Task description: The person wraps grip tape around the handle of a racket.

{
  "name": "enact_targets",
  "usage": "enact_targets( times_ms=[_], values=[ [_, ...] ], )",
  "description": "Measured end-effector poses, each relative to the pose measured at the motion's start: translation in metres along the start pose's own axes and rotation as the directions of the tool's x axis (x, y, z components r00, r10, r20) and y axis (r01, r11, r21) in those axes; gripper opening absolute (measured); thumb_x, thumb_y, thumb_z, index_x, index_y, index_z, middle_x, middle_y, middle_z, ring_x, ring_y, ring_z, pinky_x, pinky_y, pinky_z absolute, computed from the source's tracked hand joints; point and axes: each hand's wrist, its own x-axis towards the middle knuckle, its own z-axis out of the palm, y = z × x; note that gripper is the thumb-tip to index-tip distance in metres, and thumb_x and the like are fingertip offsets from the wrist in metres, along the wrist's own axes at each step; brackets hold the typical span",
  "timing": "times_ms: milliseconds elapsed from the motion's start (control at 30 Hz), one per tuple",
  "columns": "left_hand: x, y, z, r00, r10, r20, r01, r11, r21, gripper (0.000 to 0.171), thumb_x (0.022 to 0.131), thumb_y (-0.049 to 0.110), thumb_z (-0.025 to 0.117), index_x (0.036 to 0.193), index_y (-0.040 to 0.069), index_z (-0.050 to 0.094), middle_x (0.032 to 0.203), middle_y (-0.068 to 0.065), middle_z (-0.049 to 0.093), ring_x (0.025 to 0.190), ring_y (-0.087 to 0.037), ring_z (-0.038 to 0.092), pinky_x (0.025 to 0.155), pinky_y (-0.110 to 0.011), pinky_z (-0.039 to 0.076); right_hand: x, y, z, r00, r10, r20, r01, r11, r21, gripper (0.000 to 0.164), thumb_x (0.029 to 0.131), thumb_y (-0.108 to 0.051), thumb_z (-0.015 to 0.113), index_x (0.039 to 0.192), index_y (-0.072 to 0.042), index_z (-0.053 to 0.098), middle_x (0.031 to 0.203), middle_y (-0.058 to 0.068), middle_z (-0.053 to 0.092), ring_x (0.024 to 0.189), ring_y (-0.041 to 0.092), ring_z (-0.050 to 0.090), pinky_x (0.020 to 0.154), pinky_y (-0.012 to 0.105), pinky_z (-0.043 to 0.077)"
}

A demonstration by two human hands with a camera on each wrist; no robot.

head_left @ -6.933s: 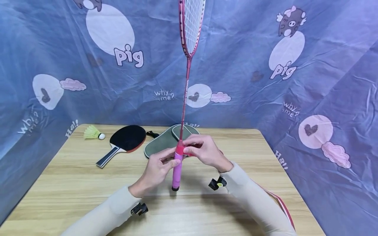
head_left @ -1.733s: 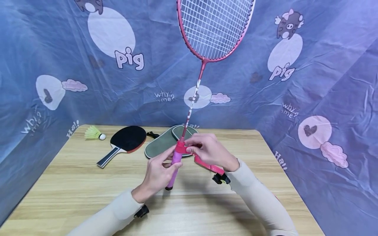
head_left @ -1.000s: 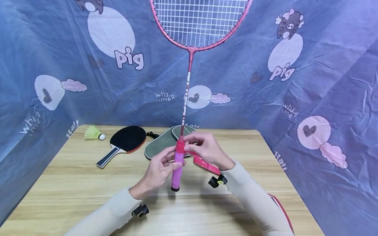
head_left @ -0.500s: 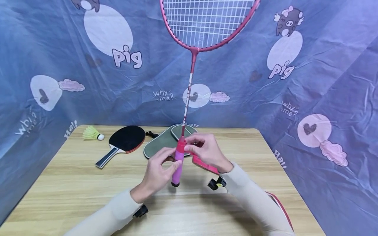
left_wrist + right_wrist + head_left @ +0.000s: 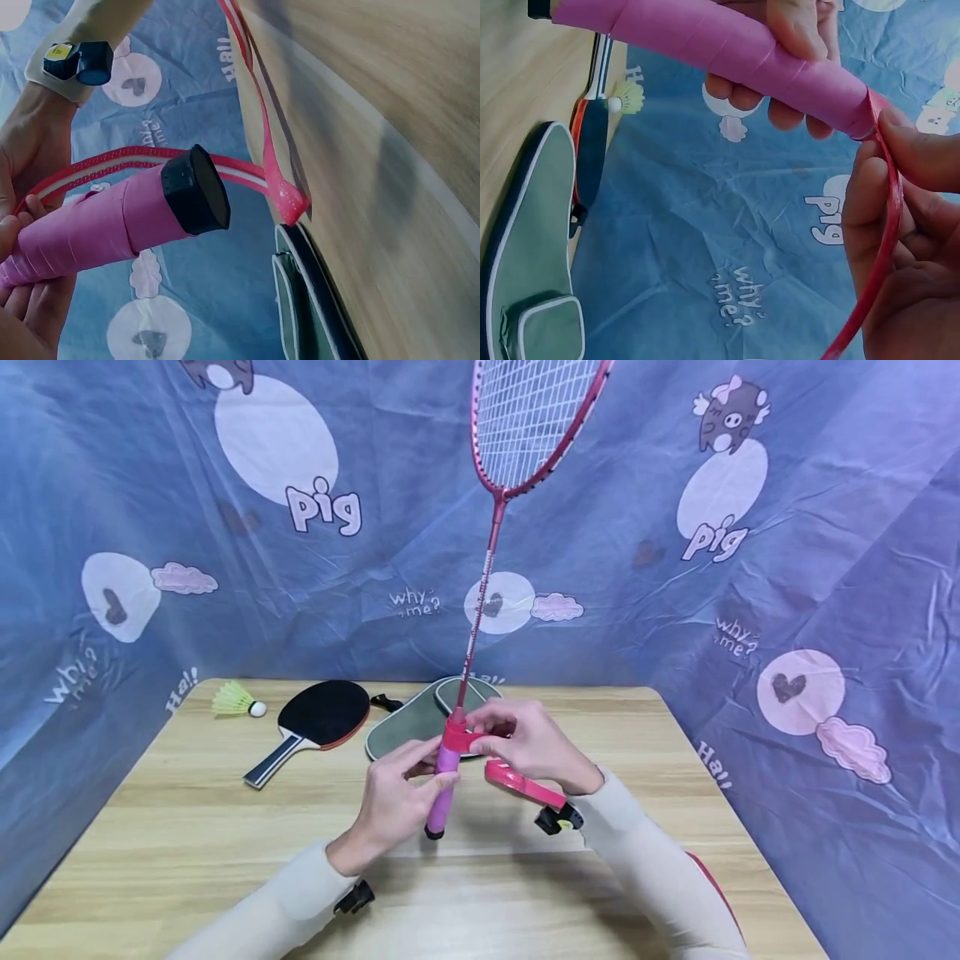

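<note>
A badminton racket [image 5: 498,518] stands nearly upright in front of me, its head leaning slightly right and cut off by the head view's top edge. My left hand [image 5: 392,802] grips its purple wrapped handle [image 5: 727,52], thumb on the near side. Red tape [image 5: 459,737] circles the top of the handle. My right hand [image 5: 536,745] pinches this tape between thumb and fingers, right beside the handle. From there a loose length of tape [image 5: 259,112] loops down to the table, and its pale backing shows in the left wrist view. The handle has a black end cap [image 5: 196,189].
On the wooden table [image 5: 150,860] behind the hands lie a yellow shuttlecock [image 5: 236,700], a black table tennis bat [image 5: 324,714] and a grey-green case [image 5: 408,727]. More red tape [image 5: 716,889] trails by my right forearm. Blue printed cloth [image 5: 375,560] hangs around the table.
Over the last second the racket has turned about its shaft, its face now more edge-on, and its head leans further right. The right hand has drawn the tape slightly outward from the handle.
</note>
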Motion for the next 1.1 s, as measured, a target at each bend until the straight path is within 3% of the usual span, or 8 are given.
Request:
enact_targets(
  times_ms=[167, 300, 500, 600, 800, 967, 1100],
  values=[
    [0.000, 0.001, -0.002, 0.995, -0.089, 0.055, 0.095, 0.989, -0.113, 0.047, 0.080, 0.000, 0.083, 0.123, -0.007, 0.068, 0.101, -0.017, 0.074, 0.089, -0.023, 0.076, 0.077, -0.026, 0.063, 0.002, -0.001, 0.000, 1.000, -0.024, 0.001, 0.023, 0.998, 0.051, 0.017, 0.084, -0.003, 0.081, 0.100, -0.004, 0.074, 0.079, 0.006, 0.066, 0.064, 0.007, 0.054, 0.053, 0.020, 0.048],
    [0.001, 0.004, -0.004, 0.984, -0.149, 0.101, 0.166, 0.970, -0.180, 0.048, 0.083, -0.001, 0.080, 0.128, -0.009, 0.065, 0.108, -0.022, 0.073, 0.095, -0.018, 0.075, 0.079, -0.027, 0.063, 0.003, -0.003, 0.003, 0.999, -0.015, -0.029, 0.017, 0.997, 0.079, 0.013, 0.084, -0.002, 0.080, 0.096, -0.005, 0.074, 0.079, 0.005, 0.067, 0.063, 0.007, 0.055, 0.053, 0.020, 0.050],
    [0.001, 0.005, -0.008, 0.971, -0.173, 0.167, 0.210, 0.948, -0.241, 0.048, 0.088, -0.004, 0.074, 0.133, -0.010, 0.060, 0.115, -0.026, 0.072, 0.098, -0.003, 0.070, 0.080, -0.026, 0.063, 0.004, -0.002, 0.004, 0.996, -0.053, -0.069, 0.055, 0.998, 0.028, 0.009, 0.085, -0.005, 0.080, 0.093, -0.008, 0.076, 0.079, 0.003, 0.070, 0.066, 0.007, 0.060, 0.058, 0.023, 0.055],
    [0.002, 0.006, -0.010, 0.960, -0.187, 0.209, 0.239, 0.935, -0.263, 0.047, 0.090, -0.004, 0.071, 0.135, -0.011, 0.058, 0.118, -0.028, 0.070, 0.099, -0.001, 0.069, 0.080, -0.024, 0.063, 0.004, 0.001, 0.004, 0.995, -0.061, -0.079, 0.064, 0.997, 0.033, 0.007, 0.085, -0.007, 0.081, 0.091, -0.009, 0.076, 0.079, 0.003, 0.071, 0.066, 0.007, 0.060, 0.057, 0.023, 0.055],
    [0.004, 0.004, -0.012, 0.949, -0.147, 0.278, 0.238, 0.914, -0.329, 0.046, 0.095, -0.004, 0.064, 0.139, -0.011, 0.053, 0.120, -0.031, 0.068, 0.098, -0.004, 0.071, 0.083, -0.025, 0.062, 0.005, 0.000, 0.004, 0.995, 0.056, -0.076, -0.047, 0.992, 0.117, 0.012, 0.085, -0.009, 0.082, 0.095, -0.008, 0.075, 0.079, 0.005, 0.070, 0.065, 0.009, 0.060, 0.055, 0.023, 0.053],
    [0.005, 0.001, -0.014, 0.946, -0.133, 0.297, 0.230, 0.918, -0.323, 0.046, 0.096, -0.004, 0.062, 0.141, -0.010, 0.052, 0.125, -0.030, 0.066, 0.103, -0.004, 0.071, 0.086, -0.024, 0.062, 0.007, 0.000, 0.005, 0.993, 0.115, -0.015, -0.109, 0.973, 0.205, 0.020, 0.087, -0.008, 0.079, 0.106, -0.003, 0.077, 0.092, 0.012, 0.076, 0.075, 0.010, 0.067, 0.064, 0.026, 0.060],
    [0.008, 0.002, -0.015, 0.942, -0.178, 0.283, 0.256, 0.928, -0.270, 0.046, 0.094, 0.000, 0.068, 0.138, -0.007, 0.057, 0.126, -0.027, 0.067, 0.106, -0.002, 0.069, 0.088, -0.025, 0.061, 0.005, 0.001, 0.008, 0.993, 0.117, -0.016, -0.108, 0.957, 0.269, 0.018, 0.089, -0.002, 0.075, 0.107, 0.002, 0.076, 0.097, 0.018, 0.076, 0.072, 0.010, 0.066, 0.061, 0.027, 0.059]
  ],
)
